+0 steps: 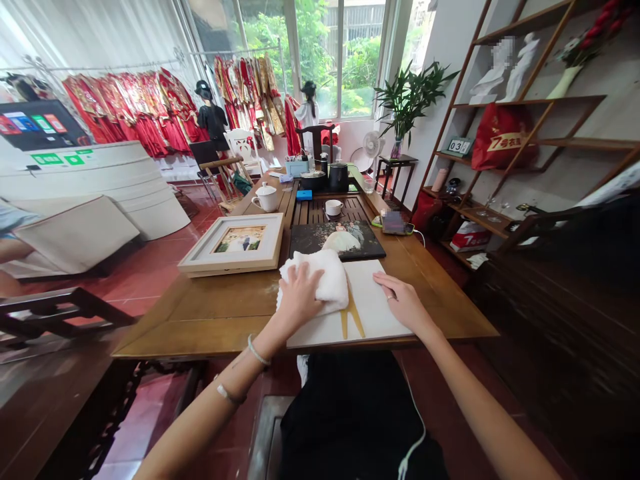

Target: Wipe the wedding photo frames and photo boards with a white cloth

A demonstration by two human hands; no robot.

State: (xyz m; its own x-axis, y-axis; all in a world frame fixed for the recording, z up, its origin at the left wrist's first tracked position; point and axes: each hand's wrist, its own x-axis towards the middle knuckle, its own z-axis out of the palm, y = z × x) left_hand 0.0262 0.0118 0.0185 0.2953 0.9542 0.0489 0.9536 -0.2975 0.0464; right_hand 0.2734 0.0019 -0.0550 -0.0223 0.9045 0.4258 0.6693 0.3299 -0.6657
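My left hand is spread over a folded white towel, its fingers curling into the cloth and pressing it onto a white board. The board lies flat at the table's near edge. From under the towel come two yellow strips on the board's surface; the towel hides their upper part. Near the board's right edge, my right hand rests with its fingers stretched out flat, holding nothing. Just beyond the board lies a dark picture panel with pale painted figures.
A framed photo lies on the wooden table at left. Behind stand a lidded white cup, a white teacup and a slatted tea tray. A phone with a cable lies at right. Two people are near the clothes racks.
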